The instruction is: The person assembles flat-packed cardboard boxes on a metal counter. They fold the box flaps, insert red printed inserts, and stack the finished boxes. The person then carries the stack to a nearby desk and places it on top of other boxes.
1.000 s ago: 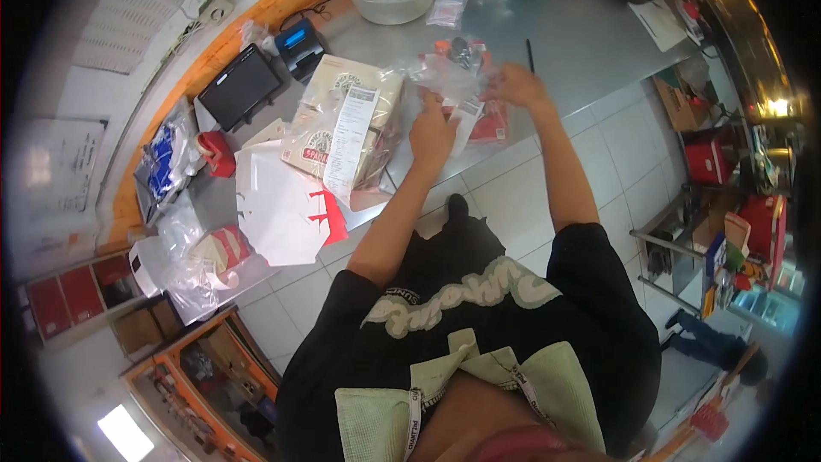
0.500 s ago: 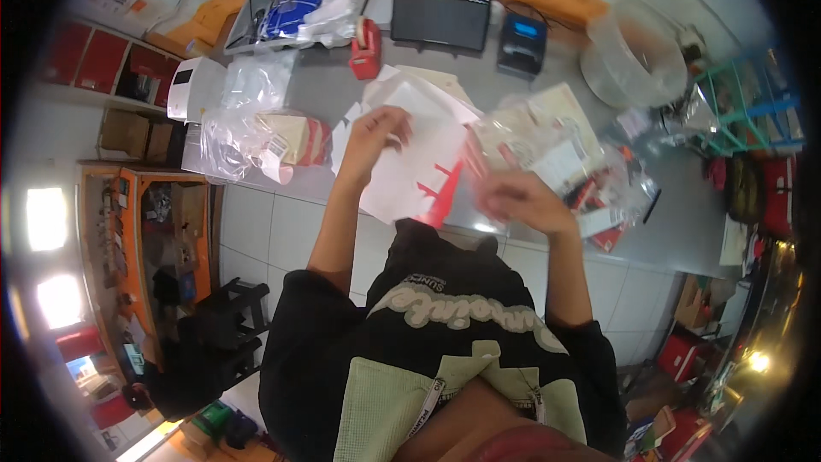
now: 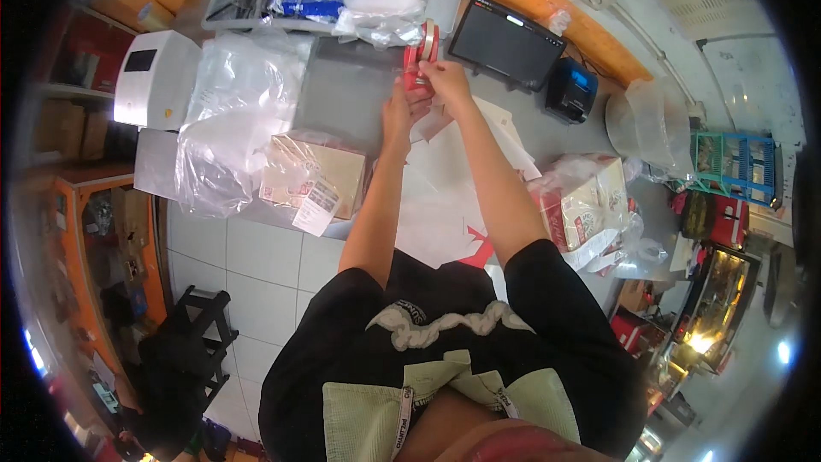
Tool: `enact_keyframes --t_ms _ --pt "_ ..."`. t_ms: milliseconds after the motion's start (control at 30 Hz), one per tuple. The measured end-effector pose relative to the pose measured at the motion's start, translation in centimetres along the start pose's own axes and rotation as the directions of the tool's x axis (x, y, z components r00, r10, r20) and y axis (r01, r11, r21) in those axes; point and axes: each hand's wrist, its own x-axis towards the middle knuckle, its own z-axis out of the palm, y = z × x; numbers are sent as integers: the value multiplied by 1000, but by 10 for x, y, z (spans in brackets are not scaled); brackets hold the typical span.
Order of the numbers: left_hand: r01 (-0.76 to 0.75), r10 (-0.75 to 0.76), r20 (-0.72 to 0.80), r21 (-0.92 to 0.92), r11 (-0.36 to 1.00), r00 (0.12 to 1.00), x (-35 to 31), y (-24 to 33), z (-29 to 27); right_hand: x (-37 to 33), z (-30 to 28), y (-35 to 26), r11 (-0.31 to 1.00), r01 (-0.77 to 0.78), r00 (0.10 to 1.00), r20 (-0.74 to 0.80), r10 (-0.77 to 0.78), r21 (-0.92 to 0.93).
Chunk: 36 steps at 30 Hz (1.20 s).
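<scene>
At the back of the grey table stands a red tape dispenser (image 3: 410,68) with a roll of tape (image 3: 428,38) in it. My left hand (image 3: 403,111) is at its near end, fingers closed about the front. Beside it, my right hand (image 3: 447,83) pinches at the dispenser's front, where the tape comes off; the strip itself barely shows. Under my forearms lies a large white sheet of paper (image 3: 436,197) with a red print near its front edge. The forearms cover part of this sheet.
Plastic-wrapped cartons lie left (image 3: 333,175) and right (image 3: 590,201). A white label printer (image 3: 154,81) and clear plastic bags (image 3: 248,94) fill the left. Behind are a grey tray (image 3: 235,0), a dark screen (image 3: 509,43) and a black printer (image 3: 570,90). A clear tub (image 3: 646,124) stands right.
Both hands have moved off the paper and reached to the tape dispenser at the back. The right hand has crossed over from beside the right carton. The view has shifted and turned.
</scene>
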Motion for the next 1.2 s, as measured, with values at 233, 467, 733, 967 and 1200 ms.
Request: enact_keyframes --t_ms 233,467,733,967,1200 --pt "-48 47 10 83 995 999 5 -14 -6 -175 -10 12 878 -370 922 237 306 305" --pt "-413 428 -3 250 876 904 46 -58 -30 -168 4 16 819 -320 947 176 268 475" --pt "-355 345 211 13 935 915 -135 36 69 -297 -136 -11 995 91 985 151 -84 -45" --pt "-309 89 673 215 927 734 -308 -54 173 -447 -371 39 981 -185 976 108 191 -60" --pt "-388 57 644 387 837 763 -327 -289 293 -502 -498 195 832 -403 890 -373 261 -380"
